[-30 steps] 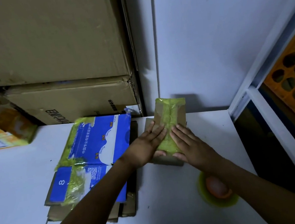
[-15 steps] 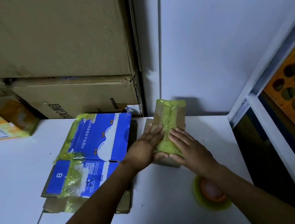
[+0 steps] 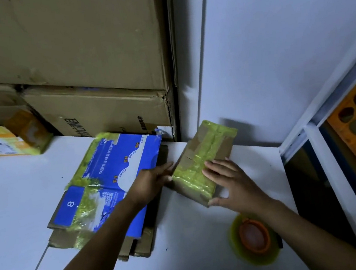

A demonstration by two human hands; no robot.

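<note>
Cardboard box (image 3: pixel 206 160), taped in yellow-green, is set on the white table (image 3: pixel 186 256) near the wall (image 3: pixel 274 57). Its left edge is touched by the left hand (image 3: pixel 151 182), fingers straight and together. Its top is pressed by the right hand (image 3: pixel 233 184), fingers spread.

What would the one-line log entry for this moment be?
work: smoothing tape on small carton | left hand: touches its left side | right hand: flat on top | tape roll: on table, untouched
</note>
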